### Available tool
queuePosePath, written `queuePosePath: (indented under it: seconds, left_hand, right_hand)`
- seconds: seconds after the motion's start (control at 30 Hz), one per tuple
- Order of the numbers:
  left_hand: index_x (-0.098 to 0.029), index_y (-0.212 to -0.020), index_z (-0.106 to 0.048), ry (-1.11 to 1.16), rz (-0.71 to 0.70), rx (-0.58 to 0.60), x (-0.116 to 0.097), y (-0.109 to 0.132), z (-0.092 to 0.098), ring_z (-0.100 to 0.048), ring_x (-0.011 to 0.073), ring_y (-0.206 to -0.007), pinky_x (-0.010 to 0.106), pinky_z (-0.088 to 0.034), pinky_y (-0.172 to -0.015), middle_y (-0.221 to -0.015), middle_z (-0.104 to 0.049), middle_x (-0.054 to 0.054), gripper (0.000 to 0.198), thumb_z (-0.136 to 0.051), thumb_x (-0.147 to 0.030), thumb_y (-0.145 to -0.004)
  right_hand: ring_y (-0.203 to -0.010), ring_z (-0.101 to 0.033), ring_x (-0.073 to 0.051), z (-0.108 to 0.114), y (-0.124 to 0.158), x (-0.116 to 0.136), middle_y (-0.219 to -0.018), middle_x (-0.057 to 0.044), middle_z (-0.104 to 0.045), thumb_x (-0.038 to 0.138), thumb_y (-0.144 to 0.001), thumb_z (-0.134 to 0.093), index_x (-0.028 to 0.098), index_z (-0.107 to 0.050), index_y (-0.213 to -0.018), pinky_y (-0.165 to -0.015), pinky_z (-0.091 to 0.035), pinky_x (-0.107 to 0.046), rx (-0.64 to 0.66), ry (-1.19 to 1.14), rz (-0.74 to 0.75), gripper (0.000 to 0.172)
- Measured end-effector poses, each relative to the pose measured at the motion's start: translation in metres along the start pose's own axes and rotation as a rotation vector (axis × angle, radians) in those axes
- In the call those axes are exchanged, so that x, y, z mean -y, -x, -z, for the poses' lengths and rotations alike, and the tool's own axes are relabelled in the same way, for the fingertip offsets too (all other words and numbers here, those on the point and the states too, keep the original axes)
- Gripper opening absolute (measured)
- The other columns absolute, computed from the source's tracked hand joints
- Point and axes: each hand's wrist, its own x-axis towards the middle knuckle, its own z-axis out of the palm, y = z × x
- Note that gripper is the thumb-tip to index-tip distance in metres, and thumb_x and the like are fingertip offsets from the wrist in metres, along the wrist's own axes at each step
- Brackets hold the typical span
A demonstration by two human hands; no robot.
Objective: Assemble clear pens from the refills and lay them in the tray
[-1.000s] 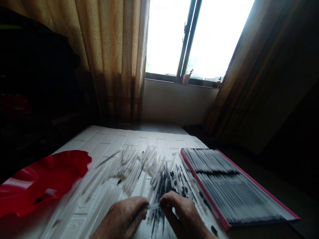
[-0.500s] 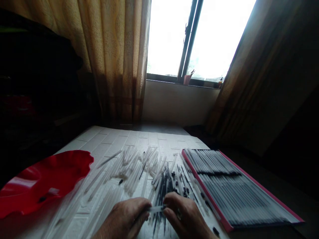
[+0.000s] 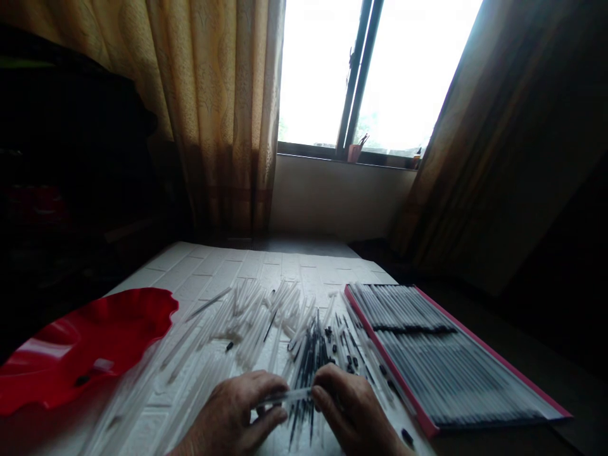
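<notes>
A clear pen barrel (image 3: 298, 394) lies crosswise between my hands, above the table. My left hand (image 3: 244, 405) has its fingers curled round the barrel's left part, thumb and forefinger slightly parted. At the other end, my right hand (image 3: 349, 405) pinches the barrel's tip between thumb and fingers; the tip itself is hidden. Beneath and just beyond my hands is a bundle of dark pen refills (image 3: 310, 354). Loose clear barrels (image 3: 254, 316) lie spread to the left and behind. Small black pen caps (image 3: 351, 364) are scattered on the right.
A red wavy-edged dish (image 3: 137, 316) stands on the left with small bits in it. At right lies a pink-edged box (image 3: 422, 418) filled with rows of pens (image 3: 456, 373). The white brick-patterned tabletop (image 3: 285, 258) ends before a curtained window (image 3: 318, 76).
My left thumb and forefinger have opened a little, and more of the barrel shows in the left hand. The right hand keeps its pinch on the other end. The view has shifted slightly.
</notes>
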Motion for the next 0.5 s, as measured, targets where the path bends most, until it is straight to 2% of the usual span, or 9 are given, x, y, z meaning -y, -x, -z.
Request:
queuePosePath:
  seconds: [0.07,0.17,0.37,0.5]
  left_hand:
    - [-0.025,-0.098,-0.066,-0.025,0.037,0.025,-0.001,-0.001,0.004,-0.070,0.0176,-0.078,0.022,-0.048,-0.070,-0.087,-0.074,0.000,0.018,-0.052,-0.034,-0.091]
    - [-0.021,-0.086,-0.067,-0.060,0.065,0.038,-0.001,-0.004,0.009,-0.068,0.0170,-0.069,0.022,-0.045,-0.063,-0.075,-0.071,0.002,0.035,-0.038,-0.038,-0.096]
    - [-0.019,-0.083,-0.067,-0.035,0.065,-0.027,0.005,-0.007,0.008,-0.064,0.0156,-0.066,0.021,-0.044,-0.060,-0.072,-0.069,0.002,0.029,-0.048,-0.039,-0.092]
    - [-0.019,-0.085,-0.067,-0.001,0.064,-0.030,0.006,-0.008,0.007,-0.065,0.0159,-0.070,0.021,-0.046,-0.064,-0.077,-0.070,0.002,0.021,-0.054,-0.035,-0.088]
  right_hand:
    - [-0.052,-0.053,-0.011,0.003,0.000,0.000,-0.062,0.002,-0.056,0.028,-0.094,-0.042,0.020,-0.052,-0.076,-0.052,-0.038,-0.019,-0.028,-0.016,-0.035,0.021]
    - [-0.052,-0.051,-0.011,0.006,0.000,0.000,-0.061,0.002,-0.054,0.029,-0.094,-0.041,0.021,-0.052,-0.075,-0.052,-0.037,-0.020,-0.049,-0.040,-0.089,0.024]
    - [-0.055,-0.052,-0.012,0.009,-0.001,0.000,-0.061,0.002,-0.054,0.032,-0.093,-0.041,0.020,-0.052,-0.074,-0.054,-0.038,-0.022,0.045,-0.066,-0.193,0.025]
    - [-0.063,-0.059,-0.015,0.018,-0.001,0.000,-0.070,-0.001,-0.063,0.029,-0.091,-0.046,0.019,-0.057,-0.082,-0.059,-0.042,-0.023,0.159,-0.012,-0.224,0.017]
